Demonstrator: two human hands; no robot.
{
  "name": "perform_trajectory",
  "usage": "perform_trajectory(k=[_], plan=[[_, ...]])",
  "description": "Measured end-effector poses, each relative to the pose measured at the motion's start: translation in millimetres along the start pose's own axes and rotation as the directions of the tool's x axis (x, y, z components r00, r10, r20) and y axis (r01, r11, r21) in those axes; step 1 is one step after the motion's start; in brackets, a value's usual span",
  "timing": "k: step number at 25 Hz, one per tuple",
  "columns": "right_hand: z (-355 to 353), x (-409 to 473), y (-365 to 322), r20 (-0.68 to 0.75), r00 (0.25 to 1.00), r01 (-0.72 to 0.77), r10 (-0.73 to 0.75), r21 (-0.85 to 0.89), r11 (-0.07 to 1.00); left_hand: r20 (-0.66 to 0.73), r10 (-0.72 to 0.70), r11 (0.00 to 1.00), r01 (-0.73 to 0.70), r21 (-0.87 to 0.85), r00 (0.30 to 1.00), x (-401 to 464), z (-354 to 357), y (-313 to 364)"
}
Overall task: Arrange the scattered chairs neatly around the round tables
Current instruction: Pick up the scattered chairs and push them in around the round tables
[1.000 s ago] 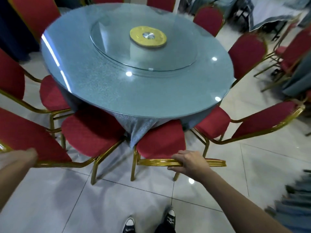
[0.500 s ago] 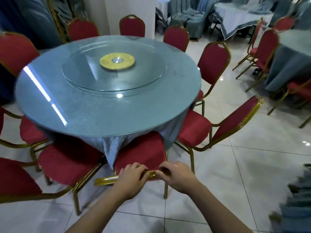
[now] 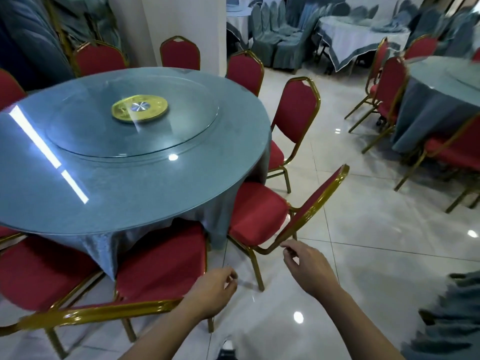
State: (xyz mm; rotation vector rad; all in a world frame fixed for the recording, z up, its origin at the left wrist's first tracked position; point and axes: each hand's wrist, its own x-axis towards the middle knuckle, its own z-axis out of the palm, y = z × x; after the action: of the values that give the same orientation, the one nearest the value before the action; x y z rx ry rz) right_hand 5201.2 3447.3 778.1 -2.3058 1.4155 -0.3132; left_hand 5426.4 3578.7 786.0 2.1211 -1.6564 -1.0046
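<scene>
At 6 o'clock from the round table (image 3: 145, 193), both hands hang free over the floor (image 3: 363, 229). Left hand (image 3: 211, 294) has loosely curled fingers, holds nothing, just off the right end of the near chair (image 3: 161, 263) backrest. Right hand (image 3: 306, 263) is relaxed, part open, fingertips just beside the lower corner of the next chair (image 3: 259, 211) at about 4 o'clock; contact or not, can't tell. Near chair seat sits tucked under the tablecloth edge, so it looks placed. The 4 o'clock chair is angled, back swung away from the table line, probably why the right hand is heading there. Turntable (image 3: 132, 123) with gold hub sits centred on the table. Count round this table: nine red chairs at least partly in view, some cut by the frame edge. Second table (image 3: 441, 100) at far right has roughly four red chairs near it, blurred. Covered blue chairs at the back, too blurred to count.
</scene>
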Motion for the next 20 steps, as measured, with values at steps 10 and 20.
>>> perform_trajectory(k=[10,20], plan=[[-97.4,173.0,135.4,-0.053,0.997,-0.068,0.064,-0.079,0.995,-0.073,0.03,0.981,-0.043,-0.189,0.997,203.2,36.4,136.3],[-132.6,281.7,283.4,0.175,0.984,0.009,0.042,-0.277,0.961,0.034,-0.143,0.959,0.147,-0.243,0.989,312.4,90.9,208.3]])
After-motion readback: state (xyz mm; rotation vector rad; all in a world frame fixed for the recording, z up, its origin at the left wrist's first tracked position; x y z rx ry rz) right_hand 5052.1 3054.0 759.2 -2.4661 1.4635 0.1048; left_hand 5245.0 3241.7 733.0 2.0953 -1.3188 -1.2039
